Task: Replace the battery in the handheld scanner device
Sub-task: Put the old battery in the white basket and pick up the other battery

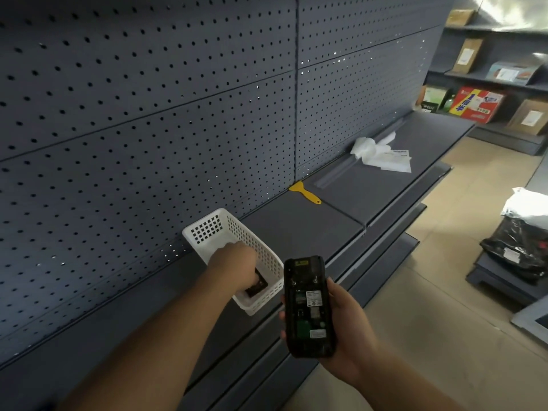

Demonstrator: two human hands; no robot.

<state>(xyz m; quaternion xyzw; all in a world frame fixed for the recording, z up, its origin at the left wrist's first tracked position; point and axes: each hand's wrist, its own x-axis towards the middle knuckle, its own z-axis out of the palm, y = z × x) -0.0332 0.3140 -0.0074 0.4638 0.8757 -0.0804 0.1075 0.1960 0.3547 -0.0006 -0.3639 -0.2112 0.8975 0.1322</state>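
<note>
My right hand (344, 330) holds the black handheld scanner (308, 307) upright with its back facing me. Its battery bay is uncovered and shows labels and green circuitry. My left hand (234, 262) reaches down into a white perforated basket (207, 229) on the dark shelf. A black battery-like block (257, 286) lies in the basket right under my fingers; whether they grip it I cannot tell.
A yellow plastic scraper (305, 192) lies on the shelf (296, 226) beyond the basket. White crumpled paper and sheets (382, 155) sit farther right. Dark pegboard rises behind the shelf. Black bags (516, 247) and shelves of boxes (477, 105) stand at the right.
</note>
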